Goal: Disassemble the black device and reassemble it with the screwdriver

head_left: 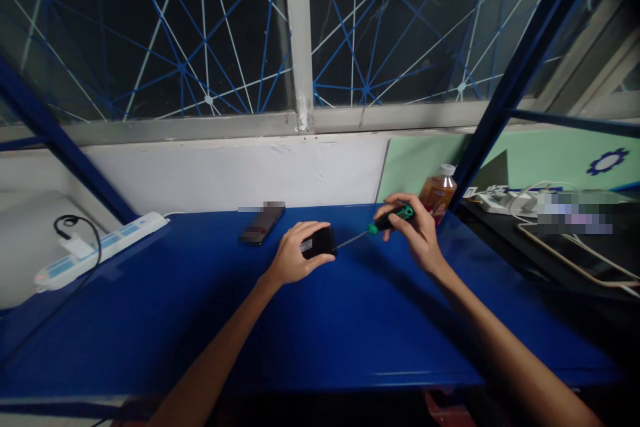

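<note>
Near the middle of the blue table, my left hand [293, 255] is closed around a small black box-like device [320, 244], thumb along its near edge and fingers along its far edge. A pale label shows partly beside the palm. My right hand [413, 230] grips a screwdriver [390, 220] by its green and black handle. The thin metal shaft points left, and its tip meets or nearly meets the right end of the device; I cannot tell whether it touches. Behind my left hand, a dark phone [263, 223] lies flat.
On the blue table [320, 333], a white power strip [105, 250] with a plugged-in black cable lies at the left. A drink bottle [440, 192] stands behind my right hand. Farther right, a black surface [505, 260] carries cables and another phone [575, 253]. Blue frame posts rise at both sides.
</note>
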Motion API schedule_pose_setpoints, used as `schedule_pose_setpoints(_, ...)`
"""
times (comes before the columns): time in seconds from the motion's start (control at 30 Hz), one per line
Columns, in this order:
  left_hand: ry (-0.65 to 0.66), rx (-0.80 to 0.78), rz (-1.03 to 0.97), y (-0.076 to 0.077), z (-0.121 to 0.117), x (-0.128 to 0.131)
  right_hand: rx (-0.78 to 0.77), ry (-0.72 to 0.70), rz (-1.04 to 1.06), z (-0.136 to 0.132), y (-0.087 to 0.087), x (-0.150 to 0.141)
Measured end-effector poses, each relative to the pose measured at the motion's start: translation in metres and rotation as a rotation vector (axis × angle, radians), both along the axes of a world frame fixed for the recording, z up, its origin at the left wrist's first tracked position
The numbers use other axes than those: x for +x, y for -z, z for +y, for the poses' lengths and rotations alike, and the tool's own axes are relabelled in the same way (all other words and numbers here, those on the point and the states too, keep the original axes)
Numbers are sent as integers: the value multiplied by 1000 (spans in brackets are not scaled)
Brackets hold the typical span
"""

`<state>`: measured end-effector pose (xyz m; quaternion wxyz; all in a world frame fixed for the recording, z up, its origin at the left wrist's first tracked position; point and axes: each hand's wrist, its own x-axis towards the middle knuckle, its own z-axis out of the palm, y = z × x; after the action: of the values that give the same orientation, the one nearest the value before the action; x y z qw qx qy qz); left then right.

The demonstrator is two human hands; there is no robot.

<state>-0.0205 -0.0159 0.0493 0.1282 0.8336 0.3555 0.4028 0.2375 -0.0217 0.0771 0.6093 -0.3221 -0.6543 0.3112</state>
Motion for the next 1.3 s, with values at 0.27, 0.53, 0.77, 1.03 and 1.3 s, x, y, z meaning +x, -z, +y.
schedule_pose_setpoints(0.27,12,9,11,0,1,0,-29,136,-49,-2,-1,0)
schedule_pose_setpoints(0.53,-1,-3,0,0,1,0,-55,-27,13,-1,-4,2)
schedule_pose_setpoints(0.77,-11,-19,-4,-1,0,0,-69,-39,-7,2,-1,3)
schedule_pose_setpoints(1.03,-6,-11,6,0,0,1,-80,-67,-9,2,-7,4)
schedule_pose_setpoints(1.3,-15,3,2,0,-1,1,-71,-134,5,1,-6,1)
